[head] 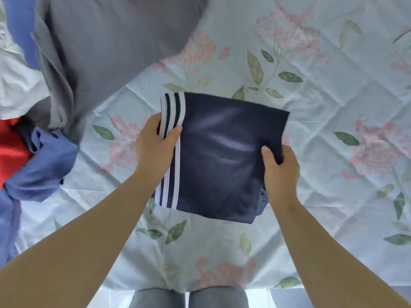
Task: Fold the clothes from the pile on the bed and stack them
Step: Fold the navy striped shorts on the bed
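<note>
Open bedspread (322,96) is left right of and beyond the held navy shorts (222,156); the left side is taken up by the clothes pile (100,41), a blue garment (44,165) lying nearest

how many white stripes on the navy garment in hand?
3, side by side along the left edge of the folded navy garment: outer stripe, middle stripe, inner stripe, all passing under the left hand grip. More may be hidden underneath.

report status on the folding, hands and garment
Both grip: left hand and right hand on folded navy striped garment. Unfolded pile lies at left. Nothing blocks the hands.
</note>
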The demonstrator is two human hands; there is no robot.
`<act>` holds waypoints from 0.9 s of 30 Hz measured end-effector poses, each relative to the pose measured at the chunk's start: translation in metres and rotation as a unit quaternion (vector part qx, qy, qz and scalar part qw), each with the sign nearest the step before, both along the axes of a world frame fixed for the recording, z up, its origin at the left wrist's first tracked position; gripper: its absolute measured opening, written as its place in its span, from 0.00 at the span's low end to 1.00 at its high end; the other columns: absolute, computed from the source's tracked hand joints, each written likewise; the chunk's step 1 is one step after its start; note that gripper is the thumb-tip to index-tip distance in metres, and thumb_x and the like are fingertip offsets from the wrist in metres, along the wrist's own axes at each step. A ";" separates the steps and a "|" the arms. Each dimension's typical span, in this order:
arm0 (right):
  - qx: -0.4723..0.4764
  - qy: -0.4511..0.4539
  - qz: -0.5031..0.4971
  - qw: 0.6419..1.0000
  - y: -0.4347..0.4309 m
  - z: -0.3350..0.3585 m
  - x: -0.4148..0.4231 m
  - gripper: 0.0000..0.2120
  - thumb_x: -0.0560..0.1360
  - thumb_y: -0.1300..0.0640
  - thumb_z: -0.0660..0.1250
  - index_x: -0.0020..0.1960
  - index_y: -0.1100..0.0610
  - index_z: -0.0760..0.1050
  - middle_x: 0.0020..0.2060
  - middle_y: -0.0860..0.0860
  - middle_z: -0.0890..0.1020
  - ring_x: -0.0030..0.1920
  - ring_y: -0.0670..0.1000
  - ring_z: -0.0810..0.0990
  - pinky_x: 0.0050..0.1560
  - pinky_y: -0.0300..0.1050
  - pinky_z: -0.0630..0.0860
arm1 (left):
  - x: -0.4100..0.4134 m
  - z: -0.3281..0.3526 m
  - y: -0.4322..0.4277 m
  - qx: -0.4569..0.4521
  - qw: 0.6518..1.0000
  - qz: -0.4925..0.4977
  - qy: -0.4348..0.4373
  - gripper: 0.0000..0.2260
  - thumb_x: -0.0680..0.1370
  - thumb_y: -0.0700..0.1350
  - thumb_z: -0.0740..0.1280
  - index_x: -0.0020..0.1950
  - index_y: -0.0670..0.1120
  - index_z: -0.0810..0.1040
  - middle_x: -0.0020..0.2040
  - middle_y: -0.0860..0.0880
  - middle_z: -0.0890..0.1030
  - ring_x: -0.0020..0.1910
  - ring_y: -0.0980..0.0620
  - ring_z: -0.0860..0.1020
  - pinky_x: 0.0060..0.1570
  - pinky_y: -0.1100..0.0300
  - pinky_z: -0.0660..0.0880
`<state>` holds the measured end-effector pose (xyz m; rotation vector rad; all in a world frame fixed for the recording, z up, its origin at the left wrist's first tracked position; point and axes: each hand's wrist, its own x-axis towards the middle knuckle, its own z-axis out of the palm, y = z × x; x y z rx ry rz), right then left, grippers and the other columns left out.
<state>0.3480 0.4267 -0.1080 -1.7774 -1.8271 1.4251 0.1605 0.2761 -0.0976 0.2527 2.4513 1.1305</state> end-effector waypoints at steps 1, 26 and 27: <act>0.011 -0.001 -0.021 1.000 0.003 0.002 -0.002 0.05 0.77 0.51 0.63 0.44 0.51 0.71 0.33 0.39 0.75 0.35 0.37 0.73 0.42 0.41 0.71 | -0.004 0.002 0.006 0.000 1.000 -0.026 0.009 0.11 0.76 0.50 0.65 0.59 0.58 0.72 0.44 0.73 0.75 0.44 0.72 0.74 0.39 0.79 0.67; -0.092 -0.154 -0.087 0.980 -0.061 -0.022 0.002 0.40 0.67 0.46 0.74 0.72 0.50 0.57 0.67 0.52 0.63 0.65 0.57 0.64 0.54 0.48 0.65 | 0.032 -0.046 -0.044 -0.122 0.984 -0.005 -0.130 0.28 0.73 0.63 0.64 0.65 0.46 0.67 0.55 0.48 0.75 0.52 0.48 0.76 0.53 0.50 0.74; -0.122 -0.148 -0.093 0.977 -0.060 -0.022 -0.001 0.40 0.66 0.44 0.75 0.71 0.50 0.59 0.65 0.52 0.64 0.62 0.56 0.66 0.52 0.48 0.66 | 0.030 -0.045 -0.039 -0.095 0.981 0.006 -0.170 0.27 0.73 0.61 0.66 0.63 0.46 0.67 0.53 0.50 0.77 0.50 0.50 0.78 0.50 0.53 0.75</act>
